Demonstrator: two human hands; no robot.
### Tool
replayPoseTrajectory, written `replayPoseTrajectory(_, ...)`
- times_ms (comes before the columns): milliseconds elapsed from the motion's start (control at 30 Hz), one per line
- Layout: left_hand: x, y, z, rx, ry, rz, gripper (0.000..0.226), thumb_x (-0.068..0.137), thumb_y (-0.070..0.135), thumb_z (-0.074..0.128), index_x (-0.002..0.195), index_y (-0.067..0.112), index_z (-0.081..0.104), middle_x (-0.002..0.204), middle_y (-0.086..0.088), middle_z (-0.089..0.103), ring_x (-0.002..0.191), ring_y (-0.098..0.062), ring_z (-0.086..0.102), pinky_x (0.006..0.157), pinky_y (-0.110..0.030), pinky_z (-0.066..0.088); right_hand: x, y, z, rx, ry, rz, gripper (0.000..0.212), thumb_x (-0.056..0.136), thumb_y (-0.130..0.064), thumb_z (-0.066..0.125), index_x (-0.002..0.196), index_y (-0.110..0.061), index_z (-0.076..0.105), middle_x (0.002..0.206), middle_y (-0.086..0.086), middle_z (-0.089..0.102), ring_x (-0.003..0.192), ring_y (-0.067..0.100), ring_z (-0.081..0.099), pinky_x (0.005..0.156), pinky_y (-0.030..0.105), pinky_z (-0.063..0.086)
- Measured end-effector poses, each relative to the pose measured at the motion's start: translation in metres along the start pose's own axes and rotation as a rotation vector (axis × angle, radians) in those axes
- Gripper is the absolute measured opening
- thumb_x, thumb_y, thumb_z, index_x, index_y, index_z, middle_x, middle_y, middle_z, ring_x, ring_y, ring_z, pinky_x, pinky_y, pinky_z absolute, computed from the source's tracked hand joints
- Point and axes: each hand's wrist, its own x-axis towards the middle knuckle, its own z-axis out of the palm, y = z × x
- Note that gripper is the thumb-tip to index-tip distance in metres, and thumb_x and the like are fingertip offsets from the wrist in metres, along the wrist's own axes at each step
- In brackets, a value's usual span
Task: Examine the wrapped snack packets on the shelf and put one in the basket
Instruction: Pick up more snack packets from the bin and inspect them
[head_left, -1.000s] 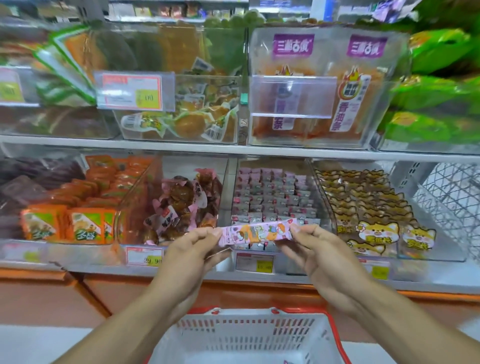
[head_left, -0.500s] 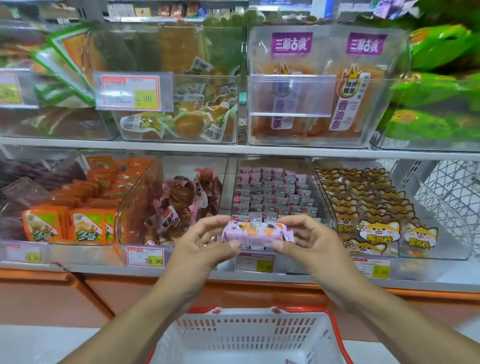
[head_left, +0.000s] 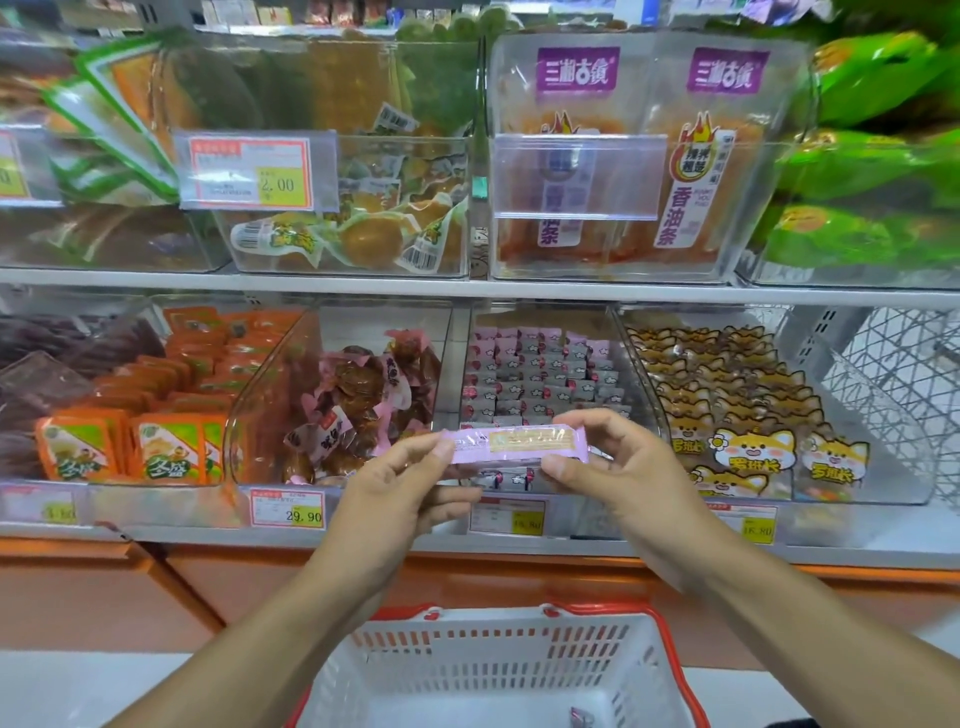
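Observation:
A long pink snack packet (head_left: 519, 445) is held level in front of the lower shelf, its plain back with a yellow panel facing me. My left hand (head_left: 400, 488) pinches its left end and my right hand (head_left: 608, 467) pinches its right end. Behind it, a clear bin (head_left: 540, 374) holds several rows of similar pink packets. The white basket (head_left: 493, 670) with red rim sits on the floor below my arms, with one small packet (head_left: 582, 719) lying in it.
Neighbouring clear bins hold brown wrapped snacks (head_left: 358, 400), orange packets (head_left: 171, 415) and yellow fox-printed packets (head_left: 727, 415). The upper shelf carries more bins and green bags (head_left: 872, 156). Price tags line the shelf edge (head_left: 288, 506). A wire rack (head_left: 904, 379) stands at right.
The packet has been turned over between both hands, from its printed cartoon front to its plain back. The hands stayed at about the same place in front of the shelf.

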Motion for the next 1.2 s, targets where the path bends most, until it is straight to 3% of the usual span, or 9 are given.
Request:
replayPoseTrajectory(233, 0.001, 0.000, -0.002, -0.083, 0.044, -0.006, 0.038, 0.079, 0.031, 0.069, 0.103, 0.001, 0.063, 0.093, -0.015, 0.078, 0.089, -0.031, 0.077, 0.065, -0.022, 0.060, 0.003, 0.001, -0.003, -0.047, 0.003, -0.003, 0.045, 0.068, -0.006, 0.086, 0.107, -0.022, 0.072, 0.111, -0.002, 0.076, 0.101, 0.019, 0.075, 0.085, 0.025, 0.059)
replayPoseTrajectory(300, 0.001, 0.000, -0.003, -0.063, 0.052, 0.003, 0.038, 0.078, 0.031, 0.070, 0.103, 0.004, 0.063, 0.095, -0.013, 0.078, 0.090, -0.030, 0.077, 0.070, -0.024, 0.061, 0.003, 0.003, -0.003, -0.057, 0.003, -0.001, 0.042, 0.072, 0.000, 0.084, 0.106, -0.022, 0.072, 0.111, -0.001, 0.076, 0.101, 0.020, 0.075, 0.086, 0.026, 0.059)
replayPoseTrajectory(433, 0.000, 0.000, -0.006, 0.091, -0.053, 0.079, 0.048, 0.078, 0.029, 0.085, 0.121, 0.027, 0.065, 0.117, -0.002, 0.075, 0.104, -0.024, 0.074, 0.091, -0.037, 0.058, 0.003, 0.003, -0.002, -0.014, -0.004, 0.047, 0.044, 0.075, -0.024, 0.082, 0.115, -0.011, 0.067, 0.108, 0.009, 0.077, 0.091, 0.027, 0.076, 0.082, 0.031, 0.061)
replayPoseTrajectory(567, -0.004, 0.000, 0.000, 0.053, -0.084, 0.080, 0.026, 0.076, 0.029, 0.079, 0.101, 0.022, 0.078, 0.109, -0.011, 0.077, 0.101, -0.027, 0.075, 0.084, -0.027, 0.060, 0.003, 0.003, 0.001, 0.038, -0.029, 0.084, 0.053, 0.075, -0.033, 0.082, 0.119, -0.010, 0.065, 0.098, 0.016, 0.077, 0.081, 0.022, 0.075, 0.072, 0.027, 0.060)
replayPoseTrajectory(700, -0.001, -0.003, 0.004, -0.087, -0.072, -0.014, 0.032, 0.077, 0.025, 0.076, 0.101, 0.004, 0.078, 0.109, -0.021, 0.076, 0.100, -0.029, 0.075, 0.082, -0.030, 0.062, 0.004, 0.004, -0.002, 0.067, -0.049, 0.063, 0.048, 0.066, -0.024, 0.088, 0.112, -0.024, 0.073, 0.115, 0.006, 0.074, 0.099, 0.027, 0.075, 0.084, 0.030, 0.060)
replayPoseTrajectory(833, 0.003, -0.005, 0.009, -0.151, -0.071, -0.074, 0.030, 0.079, 0.029, 0.074, 0.097, 0.005, 0.080, 0.099, -0.016, 0.078, 0.087, -0.022, 0.077, 0.086, -0.035, 0.062, 0.005, 0.001, 0.000, 0.139, -0.026, 0.064, 0.048, 0.072, -0.011, 0.081, 0.118, -0.009, 0.066, 0.114, 0.010, 0.075, 0.098, 0.027, 0.075, 0.081, 0.028, 0.060)
replayPoseTrajectory(933, 0.007, -0.005, 0.013, -0.171, -0.093, -0.058, 0.025, 0.087, 0.026, 0.070, 0.102, 0.008, 0.078, 0.104, -0.014, 0.078, 0.100, -0.026, 0.075, 0.084, -0.030, 0.061, 0.009, -0.004, 0.003, 0.229, 0.099, 0.071, 0.045, 0.074, -0.014, 0.079, 0.114, -0.004, 0.061, 0.107, 0.015, 0.076, 0.090, 0.024, 0.075, 0.077, 0.026, 0.061)
replayPoseTrajectory(1067, 0.014, -0.008, 0.019, 0.233, -0.073, 0.157, 0.031, 0.090, 0.022, 0.075, 0.120, 0.028, 0.070, 0.116, 0.007, 0.076, 0.107, -0.011, 0.072, 0.091, -0.026, 0.058, 0.027, -0.011, -0.003, 0.148, 0.329, -0.021, 0.031, 0.083, -0.012, 0.076, 0.108, -0.009, 0.060, 0.098, 0.007, 0.078, 0.086, 0.015, 0.076, 0.080, 0.027, 0.063)
replayPoseTrajectory(1200, 0.020, -0.009, 0.034, 0.673, -0.106, 0.357, 0.031, 0.091, 0.032, 0.075, 0.120, 0.040, 0.070, 0.120, 0.024, 0.069, 0.111, 0.006, 0.063, 0.100, -0.026, 0.053, 0.062, -0.018, -0.019, -0.368, 0.600, -0.216, 0.025, 0.084, -0.018, 0.081, 0.096, -0.028, 0.061, 0.086, -0.011, 0.071, 0.072, -0.009, 0.065, 0.062, 0.007, 0.047)
